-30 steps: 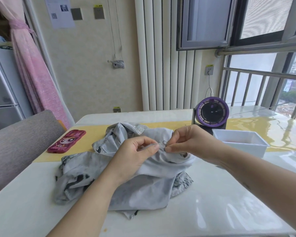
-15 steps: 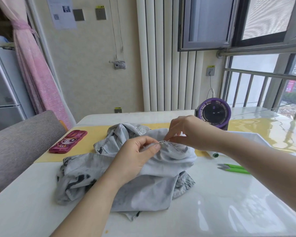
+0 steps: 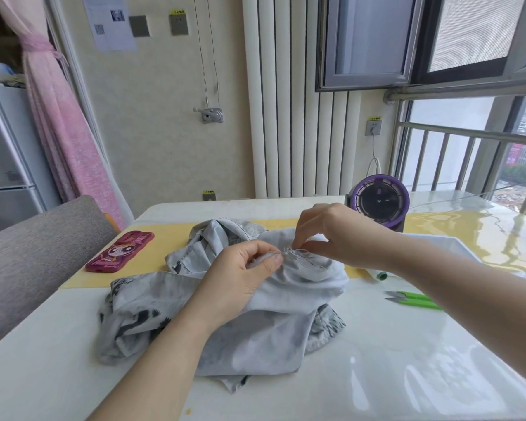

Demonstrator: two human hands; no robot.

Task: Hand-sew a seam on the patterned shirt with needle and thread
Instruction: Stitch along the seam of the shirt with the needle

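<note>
Smack in the middle of the white table (image 3: pixel 407 375) sits the patterned shirt (image 3: pixel 255 338), a crumpled grey-white heap with dark blotches, its far edge lying over a yellow runner (image 3: pixel 164 247).

Readable writing is pretty much a bust. The little yellow labels (image 3: pixel 176 12) on the wall have characters too small to read. The sheet of paper (image 3: pixel 111 21) taped up top shows a QR-type square and fine print I can't make out. The purple fan (image 3: pixel 378 202) has a tiny mark at its hub that's just a blur. The pink phone case (image 3: pixel 120 252) on the left shows a big-eyed cartoon face, and any lettering on it is too small to tell.

Now the hands. The left hand (image 3: pixel 240 278) comes up from the bottom with its fingers curled, gripping a raised fold of the shirt, thumb pressed flat on top. The right hand (image 3: pixel 337 235) reaches in from the right, thumb and forefinger pinching the pale thread (image 3: pixel 299 251) right at the seam, just beside the left thumb. The needle is too small to pick out for sure.

Green snips (image 3: pixel 413 299) and a white spool (image 3: pixel 377 275) lie on the table by the right forearm.
</note>
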